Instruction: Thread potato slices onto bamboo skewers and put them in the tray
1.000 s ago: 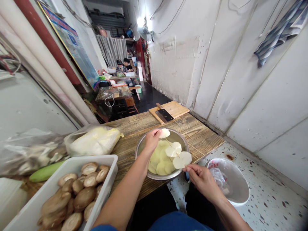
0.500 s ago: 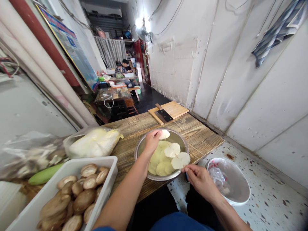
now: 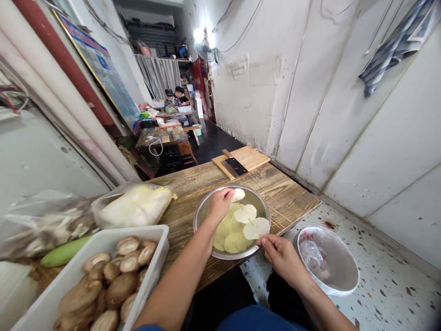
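Observation:
Over a metal bowl of pale potato slices, both hands hold a loaded skewer. My left hand is closed on a potato slice at the skewer's far end. Two more slices, a middle one and a larger near one, are threaded along the thin wooden skewer. My right hand pinches the skewer's near end by the bowl's right rim. The left fingertips partly cover the far slice.
A cleaver lies on a cutting board beyond the bowl. Loose skewers rest on the wooden table. Left stand a white bin of mushrooms and bagged cabbage; a bucket is on the floor right. Two people sit far back.
Both hands and the skewer have shifted slightly; the right hand moved a little left, and the left hand slightly right. The slices stay threaded.

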Demonstrator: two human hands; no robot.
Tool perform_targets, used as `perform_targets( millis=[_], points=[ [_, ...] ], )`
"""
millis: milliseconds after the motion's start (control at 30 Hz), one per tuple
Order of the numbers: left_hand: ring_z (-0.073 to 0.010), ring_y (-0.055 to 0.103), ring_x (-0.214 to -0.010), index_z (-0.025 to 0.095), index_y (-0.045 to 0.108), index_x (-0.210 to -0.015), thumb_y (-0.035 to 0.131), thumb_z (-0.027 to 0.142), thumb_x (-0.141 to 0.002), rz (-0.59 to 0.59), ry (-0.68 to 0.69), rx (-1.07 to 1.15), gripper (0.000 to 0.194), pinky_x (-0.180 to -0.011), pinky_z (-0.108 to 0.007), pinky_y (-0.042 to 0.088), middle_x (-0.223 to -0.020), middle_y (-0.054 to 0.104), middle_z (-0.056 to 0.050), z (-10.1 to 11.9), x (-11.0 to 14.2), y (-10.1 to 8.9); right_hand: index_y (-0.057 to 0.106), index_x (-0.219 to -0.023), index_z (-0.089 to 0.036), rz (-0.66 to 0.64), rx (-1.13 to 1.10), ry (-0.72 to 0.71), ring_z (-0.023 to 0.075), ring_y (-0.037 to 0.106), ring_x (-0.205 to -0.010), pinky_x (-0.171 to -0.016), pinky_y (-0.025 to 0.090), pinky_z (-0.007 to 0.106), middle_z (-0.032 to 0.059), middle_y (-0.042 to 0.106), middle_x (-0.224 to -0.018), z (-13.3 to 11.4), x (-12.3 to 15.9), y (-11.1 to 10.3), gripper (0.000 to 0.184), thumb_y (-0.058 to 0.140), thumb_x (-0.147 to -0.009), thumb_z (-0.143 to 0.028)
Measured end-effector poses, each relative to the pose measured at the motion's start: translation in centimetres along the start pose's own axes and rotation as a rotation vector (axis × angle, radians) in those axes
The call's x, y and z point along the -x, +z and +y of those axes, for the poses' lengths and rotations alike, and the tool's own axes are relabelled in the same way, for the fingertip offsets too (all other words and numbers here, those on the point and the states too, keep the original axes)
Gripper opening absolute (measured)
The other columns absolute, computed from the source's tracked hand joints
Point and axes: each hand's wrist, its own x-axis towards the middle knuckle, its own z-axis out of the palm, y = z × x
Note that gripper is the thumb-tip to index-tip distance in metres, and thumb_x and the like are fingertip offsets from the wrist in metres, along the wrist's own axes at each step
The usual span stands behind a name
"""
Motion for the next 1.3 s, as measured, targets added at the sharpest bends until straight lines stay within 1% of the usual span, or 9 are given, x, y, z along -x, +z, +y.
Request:
perform_targets(
  millis=[167, 300, 467, 633, 767, 833, 967, 1067, 1300],
  points=[
    [-0.0159, 0.057, -0.064, 0.017, 0.070, -0.077, 0.059, 0.033, -0.073, -0.014, -0.072, 0.097, 0.020, -0.059, -0.025, 0.040, -0.070, 0.067, -0.003, 0.0, 0.2, 0.4, 0.055, -0.071, -0.016, 0.025, 0.008, -0.049, 0.0063, 0.023, -0.041, -0.038, 0.017, 0.019, -0.0088, 0.030, -0.046, 0.2, -0.5, 0.3, 0.037, 0.044, -0.087, -0.048],
    [-0.0120, 0.054, -0.058, 0.015, 0.066, -0.077, 0.066, 0.032, -0.067, 0.008, -0.264, 0.403, 0.020, -0.053, -0.022, 0.038, -0.069, 0.065, -0.003, 0.1, 0.2, 0.4, 0.058, -0.075, -0.015, 0.052, 0.018, -0.086, 0.0074, 0.026, -0.043, -0.040, 0.019, 0.020, -0.0082, 0.031, -0.047, 0.5, -0.6, 0.4, 0.039, 0.044, -0.088, -0.050],
    [-0.0083, 0.052, -0.054, 0.012, 0.063, -0.074, 0.074, 0.025, -0.060, -0.083, -0.497, 0.742, 0.022, -0.048, -0.018, 0.036, -0.064, 0.063, -0.002, 0.6, 0.0, -0.1, 0.059, -0.082, -0.015, 0.057, -0.017, -0.097, 0.0085, 0.028, -0.045, -0.043, 0.023, 0.021, -0.0077, 0.032, -0.050, 0.9, -0.1, 0.1, 0.041, 0.045, -0.088, -0.053],
    [-0.0082, 0.051, -0.051, 0.013, 0.061, -0.070, 0.072, 0.017, -0.063, -0.063, -0.629, 0.833, 0.015, -0.046, -0.019, 0.038, -0.061, 0.061, -0.002, 0.8, -0.2, -0.3, 0.061, -0.084, -0.015, 0.063, -0.028, -0.106, 0.0087, 0.029, -0.045, -0.043, 0.024, 0.021, -0.0069, 0.033, -0.051, 1.2, 0.1, 0.0, 0.045, 0.046, -0.086, -0.057],
    [-0.0091, 0.054, -0.056, 0.012, 0.062, -0.075, 0.070, 0.018, -0.069, -0.161, -0.715, 0.910, 0.012, -0.046, -0.018, 0.039, -0.069, 0.064, -0.006, 0.6, -0.4, -0.5, 0.061, -0.084, -0.016, 0.047, -0.004, -0.105, 0.0095, 0.031, -0.046, -0.044, 0.026, 0.021, -0.0064, 0.033, -0.051, 1.4, 0.1, -0.2, 0.045, 0.046, -0.085, -0.058],
    [-0.0091, 0.054, -0.057, 0.012, 0.063, -0.074, 0.071, 0.019, -0.068, -0.172, -0.707, 0.900, 0.012, -0.047, -0.018, 0.040, -0.069, 0.064, -0.006, 0.6, -0.3, -0.5, 0.061, -0.085, -0.016, 0.038, 0.002, -0.090, 0.0098, 0.030, -0.046, -0.044, 0.025, 0.022, -0.0063, 0.032, -0.052, 1.6, 0.2, -0.4, 0.045, 0.046, -0.085, -0.059],
    [-0.0079, 0.052, -0.053, 0.012, 0.063, -0.068, 0.076, 0.023, -0.062, -0.097, -0.577, 0.784, 0.018, -0.050, -0.019, 0.040, -0.062, 0.061, -0.003, 0.5, 0.0, -0.3, 0.061, -0.085, -0.016, 0.027, -0.011, -0.089, 0.0095, 0.029, -0.046, -0.043, 0.024, 0.022, -0.0065, 0.030, -0.051, 1.9, 0.2, -0.5, 0.046, 0.045, -0.085, -0.059],
    [-0.0080, 0.051, -0.051, 0.011, 0.064, -0.068, 0.078, 0.027, -0.059, -0.072, -0.532, 0.743, 0.023, -0.049, -0.020, 0.039, -0.061, 0.062, -0.003, 0.2, 0.1, 0.0, 0.060, -0.082, -0.016, 0.002, 0.004, -0.104, 0.0091, 0.029, -0.047, -0.044, 0.024, 0.022, -0.0061, 0.031, -0.053, 1.8, 0.2, -0.5, 0.041, 0.046, -0.087, -0.054],
    [-0.0094, 0.050, -0.050, 0.012, 0.066, -0.067, 0.073, 0.031, -0.060, 0.023, -0.392, 0.492, 0.021, -0.049, -0.022, 0.039, -0.061, 0.062, -0.002, -0.5, 0.3, 0.6, 0.054, -0.073, -0.018, -0.024, 0.119, -0.075, 0.0094, 0.027, -0.051, -0.045, 0.021, 0.022, -0.0049, 0.031, -0.057, 0.0, 0.8, -0.8, 0.036, 0.042, -0.091, -0.047]
  ],
)
